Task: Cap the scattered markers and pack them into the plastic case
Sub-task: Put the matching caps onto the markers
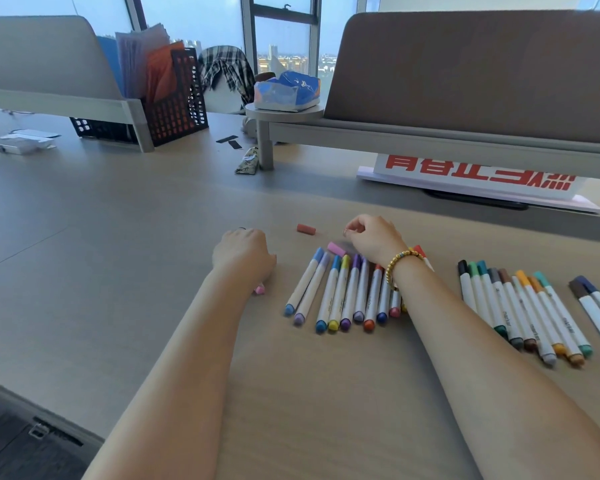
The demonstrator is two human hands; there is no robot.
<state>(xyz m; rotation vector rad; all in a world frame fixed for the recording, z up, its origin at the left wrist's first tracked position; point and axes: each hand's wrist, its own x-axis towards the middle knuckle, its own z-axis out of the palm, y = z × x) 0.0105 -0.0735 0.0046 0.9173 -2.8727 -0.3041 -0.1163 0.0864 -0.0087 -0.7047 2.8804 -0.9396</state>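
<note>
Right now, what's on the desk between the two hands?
In the head view, a small reddish-brown marker cap lies on the bare wooden desk between the left hand and right hand, touching neither.

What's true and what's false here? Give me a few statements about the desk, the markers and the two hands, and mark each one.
1. A beaded bracelet sits on the right wrist. True.
2. The loose reddish cap lies on the desk, apart from the markers. True.
3. The left hand is lifting a blue marker off the desk. False: it rests curled on the desk, with only a pink marker end showing beneath it.
4. All the markers lie in one group. False: one row lies under the right hand, and a second row lies farther right.
5. The black mesh file holder is empty. False: it holds papers and folders.
</note>
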